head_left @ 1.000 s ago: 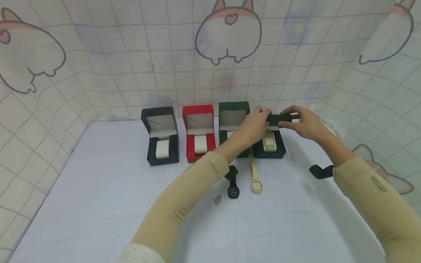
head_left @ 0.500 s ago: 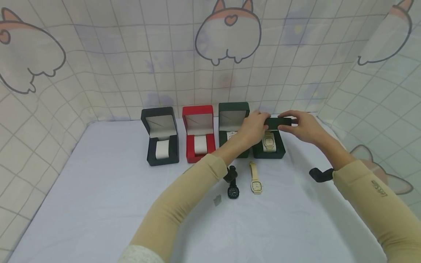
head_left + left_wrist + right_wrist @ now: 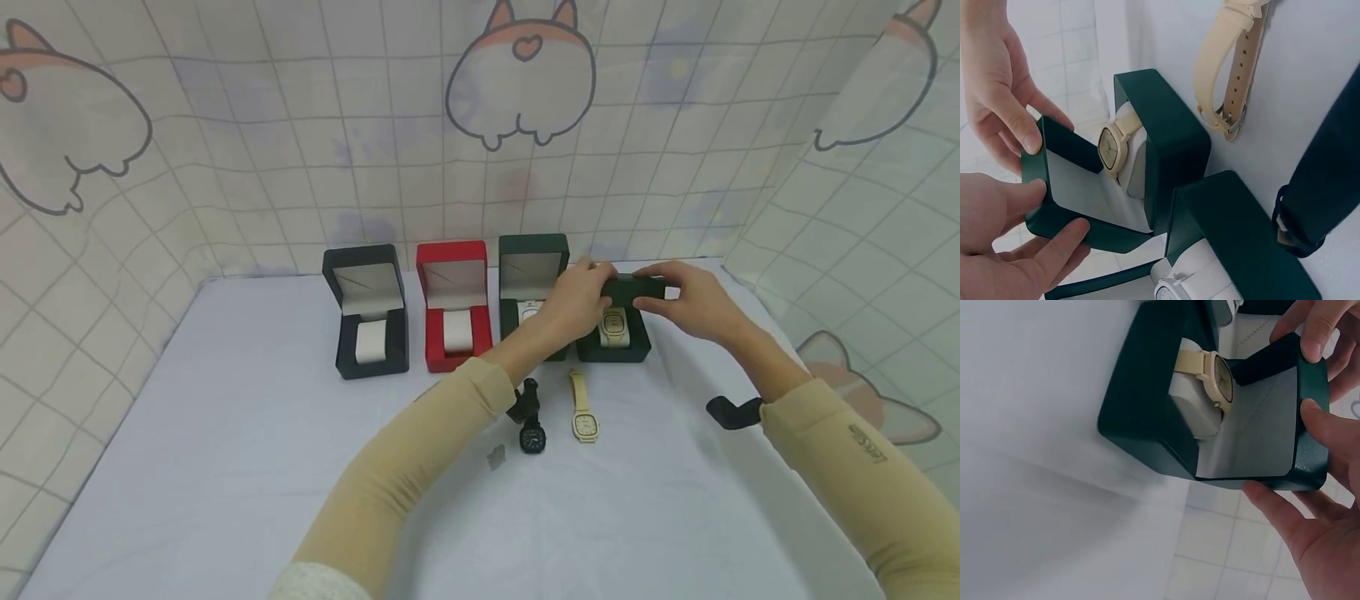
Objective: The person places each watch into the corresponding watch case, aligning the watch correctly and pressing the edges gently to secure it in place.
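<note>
At the right end of the row, a dark green watch box [image 3: 642,340] holds a gold watch [image 3: 1217,378] on its white cushion. Its partly raised lid [image 3: 633,290] leans over the watch. My left hand [image 3: 579,298] pinches the lid's left corner between thumb and fingers. On the opposite corner, my right hand [image 3: 697,300] grips the lid the same way, with the thumb on its front edge [image 3: 1325,422]. Close beside stands another green box [image 3: 534,243], its lid up, with a white-strapped watch [image 3: 1172,290] inside.
Left of these stand an open red box [image 3: 452,250] and an open black box [image 3: 360,257], each with a bare white cushion. In front lie a gold watch [image 3: 585,425] and a black watch [image 3: 532,437]. A patterned curtain [image 3: 420,183] hangs behind.
Both hands have lowered slightly, tipping the green lid forward and down toward its base. The watches on the table and the other boxes stay put.
</note>
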Tool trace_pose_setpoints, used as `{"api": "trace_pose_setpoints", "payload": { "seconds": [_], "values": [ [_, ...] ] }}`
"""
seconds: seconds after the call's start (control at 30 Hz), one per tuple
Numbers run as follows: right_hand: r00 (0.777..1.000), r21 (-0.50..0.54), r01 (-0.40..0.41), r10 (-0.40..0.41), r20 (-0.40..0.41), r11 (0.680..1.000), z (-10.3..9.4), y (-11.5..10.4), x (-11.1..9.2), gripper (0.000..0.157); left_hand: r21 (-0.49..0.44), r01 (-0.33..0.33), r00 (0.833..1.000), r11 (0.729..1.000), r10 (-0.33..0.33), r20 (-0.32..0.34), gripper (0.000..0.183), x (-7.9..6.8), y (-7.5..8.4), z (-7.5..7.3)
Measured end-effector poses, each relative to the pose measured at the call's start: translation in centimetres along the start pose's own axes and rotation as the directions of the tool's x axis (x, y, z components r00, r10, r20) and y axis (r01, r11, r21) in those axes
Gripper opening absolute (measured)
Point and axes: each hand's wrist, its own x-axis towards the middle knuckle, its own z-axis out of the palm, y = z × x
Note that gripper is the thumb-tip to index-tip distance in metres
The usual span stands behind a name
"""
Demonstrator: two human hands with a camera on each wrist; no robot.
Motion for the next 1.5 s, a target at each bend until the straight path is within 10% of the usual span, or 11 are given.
{"api": "trace_pose_setpoints", "payload": {
  "seconds": [0.77, 1.13, 1.5],
  "values": [
    [0.992, -0.002, 0.096, -0.096, -0.079, 0.995, 1.7, 0.8, -1.4, 0.043, 0.023, -0.078, 0.997, 0.997, 0.078, 0.005, 0.036, -1.2, 0.1, 0.6],
    [0.983, -0.031, 0.158, -0.160, -0.089, 0.987, 3.8, 1.8, -1.9, 0.042, 0.054, 0.020, 0.996, 0.998, -0.024, 0.081, 0.033, -2.0, 0.1, 2.9],
    [0.983, -0.029, 0.132, -0.135, -0.124, 0.991, 4.4, 2.2, -2.5, 0.041, 0.053, -0.027, 0.994, 0.998, 0.022, 0.106, 0.035, -2.2, -0.5, 2.9]
  ]
}}
